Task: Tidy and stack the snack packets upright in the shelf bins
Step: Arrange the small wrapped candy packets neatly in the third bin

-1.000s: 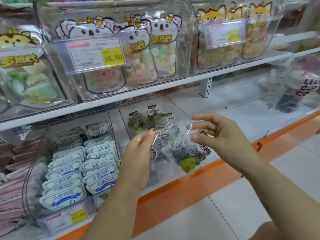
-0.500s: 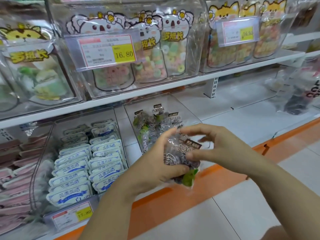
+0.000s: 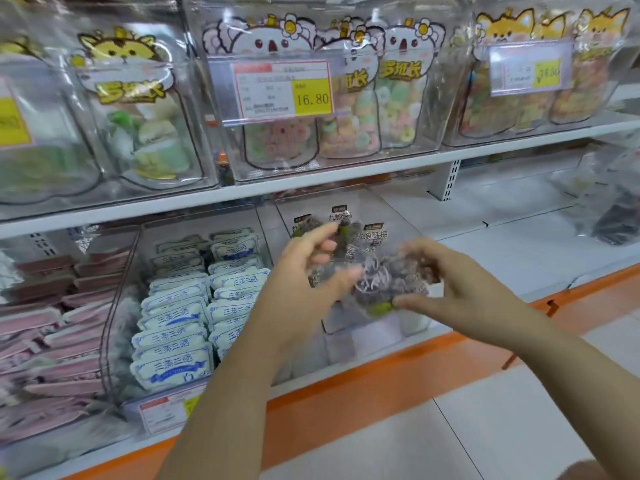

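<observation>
A right hand [image 3: 460,289] pinches a clear plum packet [image 3: 381,282] just in front of the lower clear bin [image 3: 363,337]; the left hand [image 3: 304,285], fingers spread, blurs beside it. Likely best — turn the packet upright, label forward, then lower it in steadily.

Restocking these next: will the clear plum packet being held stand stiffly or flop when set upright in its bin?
Probably floppy: the plum packet is thin clear film, lumpy with loose dark pieces. Likely light, since the right hand carries it by a pinch. It may slump unless leaned on the packets standing in the bin.
</observation>
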